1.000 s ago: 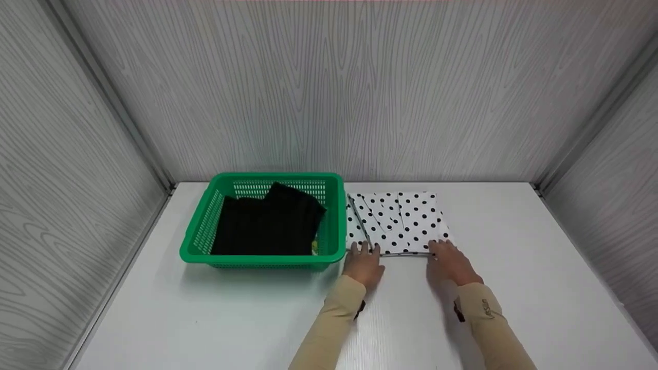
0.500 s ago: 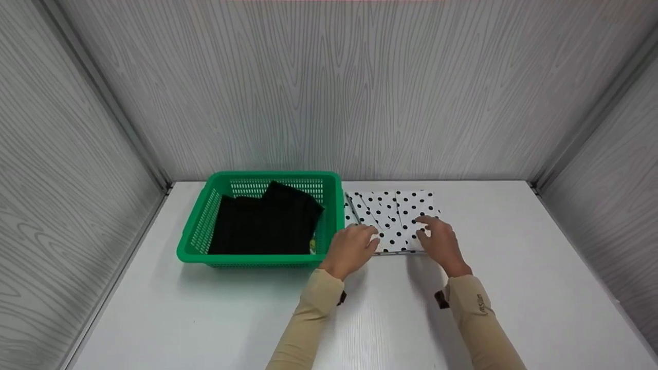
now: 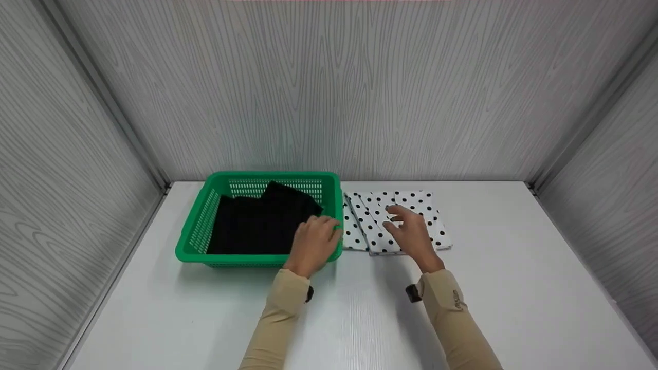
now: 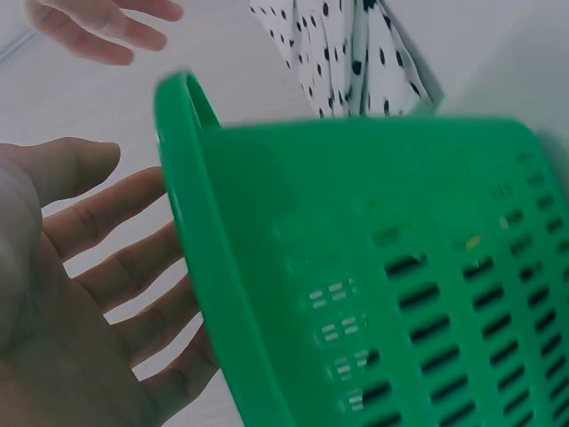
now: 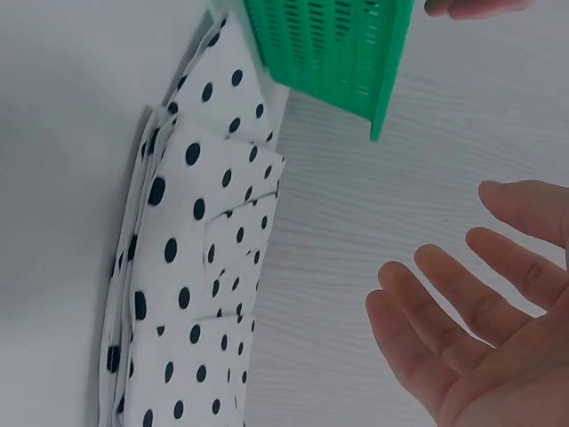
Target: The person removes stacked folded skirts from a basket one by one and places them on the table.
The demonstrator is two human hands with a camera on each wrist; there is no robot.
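Note:
A folded white cloth with black polka dots (image 3: 372,231) lies right beside a green plastic basket (image 3: 231,258). My left hand (image 3: 312,244) is over the basket's front right corner. In the left wrist view its fingers (image 4: 124,271) are spread beside the basket's rim, holding nothing. Above the dotted cloth hovers my right hand (image 3: 413,236), thumb and fingers apart. The right wrist view has that hand (image 5: 480,329) loosely bent and holding nothing, with the cloth's layered folds (image 5: 178,267) beyond it. Inside the basket lies a black cloth (image 3: 252,226).
The white table (image 3: 493,267) meets a grey wood-grain back panel (image 3: 329,92). Similar panels stand at the left (image 3: 67,169) and right (image 3: 611,200).
Both hands have lifted from the dotted cloth's front edge and moved left. My left hand has come to the basket's corner; the right is now above the cloth's middle.

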